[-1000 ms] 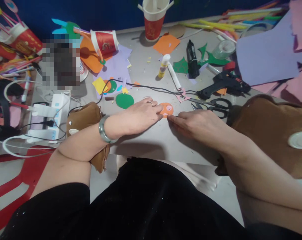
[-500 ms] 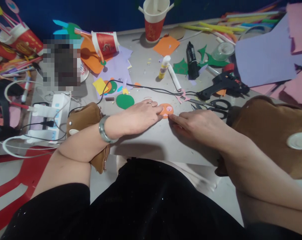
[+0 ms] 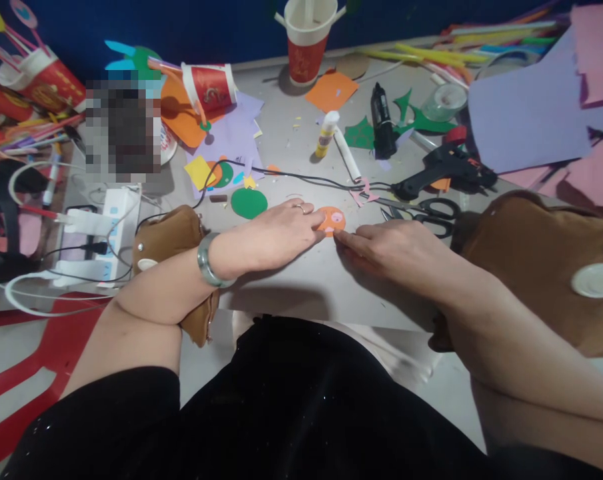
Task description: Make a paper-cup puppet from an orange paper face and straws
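Note:
On the table in front of me lies a small orange paper circle [image 3: 338,227] with light pink pieces on it, one bearing a dark mark. The fingers of my left hand [image 3: 286,233] pin its left edge down. My right hand [image 3: 388,250] touches the lower right edge with an outstretched index fingertip, near a pink piece; its other fingers are partly hidden. A green paper oval [image 3: 250,203] lies just left of my left hand. Beyond my right hand are black-handled scissors [image 3: 434,217] and a pink paper scrap [image 3: 365,192].
A glue stick [image 3: 326,137], a black marker [image 3: 382,123], clear tape [image 3: 445,102] and a black glue gun [image 3: 444,172] stand or lie farther back. A black cable crosses the table. Red paper cups [image 3: 308,50] stand behind, brown bags [image 3: 536,267] flank my arms, and a power strip [image 3: 117,230] lies left.
Both hands stay at the orange circle in nearly the same pose. The whole view has shifted very slightly.

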Demonstrator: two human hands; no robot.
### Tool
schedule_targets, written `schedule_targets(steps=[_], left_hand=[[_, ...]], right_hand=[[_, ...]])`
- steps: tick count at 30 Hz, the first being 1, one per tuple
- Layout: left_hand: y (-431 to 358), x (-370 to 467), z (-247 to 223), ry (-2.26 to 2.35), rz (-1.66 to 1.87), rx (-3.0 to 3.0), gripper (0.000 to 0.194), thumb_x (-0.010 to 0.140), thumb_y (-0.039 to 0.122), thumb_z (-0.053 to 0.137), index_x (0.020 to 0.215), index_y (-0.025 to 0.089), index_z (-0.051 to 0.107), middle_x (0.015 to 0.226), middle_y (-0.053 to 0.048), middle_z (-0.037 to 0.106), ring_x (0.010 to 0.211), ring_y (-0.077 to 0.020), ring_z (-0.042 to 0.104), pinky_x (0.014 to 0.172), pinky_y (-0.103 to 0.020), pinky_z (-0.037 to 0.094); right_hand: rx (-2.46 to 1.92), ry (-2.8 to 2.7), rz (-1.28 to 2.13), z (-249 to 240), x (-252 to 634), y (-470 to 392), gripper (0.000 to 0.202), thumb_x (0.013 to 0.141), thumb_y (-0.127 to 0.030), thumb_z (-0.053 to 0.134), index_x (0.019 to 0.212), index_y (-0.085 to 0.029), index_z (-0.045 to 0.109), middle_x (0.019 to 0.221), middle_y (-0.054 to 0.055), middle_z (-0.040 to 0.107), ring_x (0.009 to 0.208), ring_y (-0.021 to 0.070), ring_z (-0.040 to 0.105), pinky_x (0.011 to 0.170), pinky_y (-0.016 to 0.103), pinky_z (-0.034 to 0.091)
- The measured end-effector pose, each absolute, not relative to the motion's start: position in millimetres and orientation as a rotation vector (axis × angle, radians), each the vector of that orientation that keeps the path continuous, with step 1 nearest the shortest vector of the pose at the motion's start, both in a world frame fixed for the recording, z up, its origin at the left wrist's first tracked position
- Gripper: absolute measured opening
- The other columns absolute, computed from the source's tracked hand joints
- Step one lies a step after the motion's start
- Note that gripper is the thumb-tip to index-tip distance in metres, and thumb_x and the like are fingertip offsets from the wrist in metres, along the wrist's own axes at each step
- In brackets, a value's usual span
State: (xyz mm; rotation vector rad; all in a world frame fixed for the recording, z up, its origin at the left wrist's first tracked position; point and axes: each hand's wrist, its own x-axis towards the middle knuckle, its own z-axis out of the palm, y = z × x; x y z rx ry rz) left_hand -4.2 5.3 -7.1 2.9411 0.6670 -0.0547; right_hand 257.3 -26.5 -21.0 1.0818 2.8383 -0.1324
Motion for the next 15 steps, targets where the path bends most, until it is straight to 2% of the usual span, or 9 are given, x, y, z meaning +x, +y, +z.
schedule_targets(steps=[8,15], left_hand=[[5.1,-2.5,-7.5,0.680,-0.075,2.941,0.046,0.113,0.010,0.031,0.128,0.014,0.075,0.116,-0.013,0.075,0.106,-0.0241,0.067,0.103,-0.041,0.048],[2.9,-0.7,-5.8,0.706,-0.114,2.943,0.050,0.112,0.008,0.029,0.134,0.012,0.073,0.117,-0.013,0.075,0.108,-0.0252,0.068,0.104,-0.040,0.049]], right_hand=[[1.090,2.809,-0.140,-19.0,253.9,-26.0,0.049,0.114,-0.026,0.035,0.124,-0.013,0.081,0.075,0.009,0.070,0.060,0.0178,0.049,0.063,0.035,0.019],[1.109,2.721,-0.188,-13.9,251.1,-26.3,0.049,0.115,-0.026,0.036,0.131,-0.013,0.080,0.080,0.011,0.074,0.063,0.0179,0.052,0.064,0.036,0.020]])
